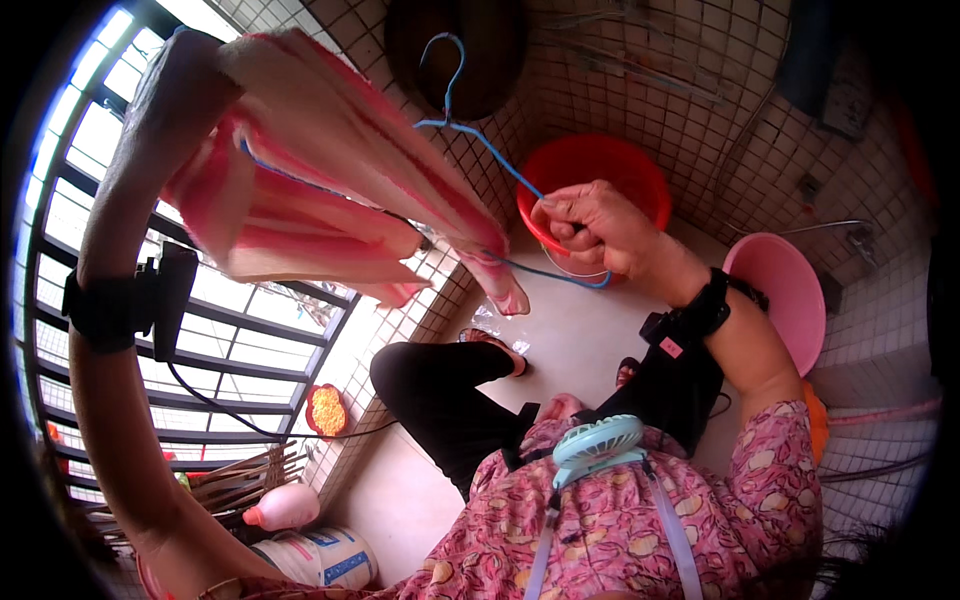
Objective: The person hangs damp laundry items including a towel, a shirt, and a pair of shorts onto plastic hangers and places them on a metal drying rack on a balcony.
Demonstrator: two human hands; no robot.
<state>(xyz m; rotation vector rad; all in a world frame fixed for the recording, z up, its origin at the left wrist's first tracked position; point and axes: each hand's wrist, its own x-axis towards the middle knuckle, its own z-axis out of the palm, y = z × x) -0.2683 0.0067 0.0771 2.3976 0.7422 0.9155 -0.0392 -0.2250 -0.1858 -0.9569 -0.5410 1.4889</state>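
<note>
My right hand [596, 225] grips one shoulder of a blue clothes hanger [491, 146], whose hook points upward. A pink-and-white striped cloth [322, 157], perhaps a towel, lies over the hanger and hides much of it. Its lower bar shows again at the cloth's right end, near a drooping corner. Raised at the upper left, my left hand [191, 64] holds the cloth's far end; the fingers are mostly hidden behind the fabric.
A red bucket [652, 161] stands behind my right hand, with a pink basin [784, 292] to its right. Dark railing bars [240, 311] line the left side. A pink bottle [285, 506], a white bucket [341, 559] and a red dish with yellow bits [328, 411] sit near the ledge.
</note>
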